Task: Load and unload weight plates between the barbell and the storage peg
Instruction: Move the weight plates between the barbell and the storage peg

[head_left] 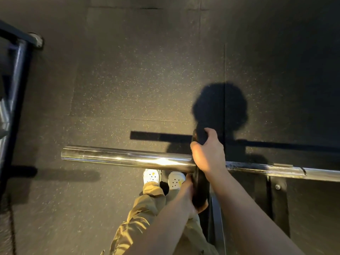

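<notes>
Both forearms reach in from the near edge; left hand [190, 196] curls round the near rim of the black weight plate [199, 188]; right hand [208, 153] grips its far rim; the round plate sits edge-on on the shiny chrome barbell [128, 157] sleeve, above speckled rubber floor [128, 80]; white clogs [152, 176] below.

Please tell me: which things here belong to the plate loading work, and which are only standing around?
Job: weight plate, barbell sleeve, left hand and right hand gripping the plate.
Around: blue rack frame, rubber floor, white clogs.
</notes>
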`<state>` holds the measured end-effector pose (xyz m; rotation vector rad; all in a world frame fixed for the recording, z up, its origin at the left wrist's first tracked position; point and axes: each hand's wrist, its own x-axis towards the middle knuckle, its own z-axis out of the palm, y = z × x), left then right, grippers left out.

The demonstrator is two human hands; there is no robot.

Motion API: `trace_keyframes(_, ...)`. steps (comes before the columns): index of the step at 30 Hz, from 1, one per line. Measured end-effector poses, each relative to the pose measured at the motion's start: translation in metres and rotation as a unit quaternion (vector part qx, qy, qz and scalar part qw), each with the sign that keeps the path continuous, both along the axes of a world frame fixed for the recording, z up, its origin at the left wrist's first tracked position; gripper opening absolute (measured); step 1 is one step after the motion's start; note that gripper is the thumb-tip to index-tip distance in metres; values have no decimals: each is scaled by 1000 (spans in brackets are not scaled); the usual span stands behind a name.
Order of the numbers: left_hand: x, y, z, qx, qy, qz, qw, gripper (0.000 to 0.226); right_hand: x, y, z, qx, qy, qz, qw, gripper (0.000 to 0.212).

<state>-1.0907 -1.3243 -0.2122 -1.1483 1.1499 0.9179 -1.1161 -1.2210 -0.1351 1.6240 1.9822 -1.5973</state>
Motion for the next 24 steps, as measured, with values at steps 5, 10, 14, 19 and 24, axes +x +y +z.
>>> trace_keyframes(5, 6, -3, -12, 15, -3, 6, 1000, 57, -3, -3, -3, 36, -20, 38, 998, 57)
trace_keyframes(10, 8, -6, -8, 46, 13, 11, 999, 66, -4, -8, 4, 97, -43, 118, 987, 57)
trace_keyframes(14, 0, -13, -16, 35, 67, 4, 997, 63, 9, -23, 13, 109, 12, 109, 988, 57)
trace_keyframes(19, -2, -26, -56, 45, 132, -59, 988, 42, 20, -44, 10, 90, 52, 54, 993, 72)
trace_keyframes(24, -14, -26, -31, 54, 115, -41, 991, 42, 5, -38, 8, 96, 31, 108, 989, 69)
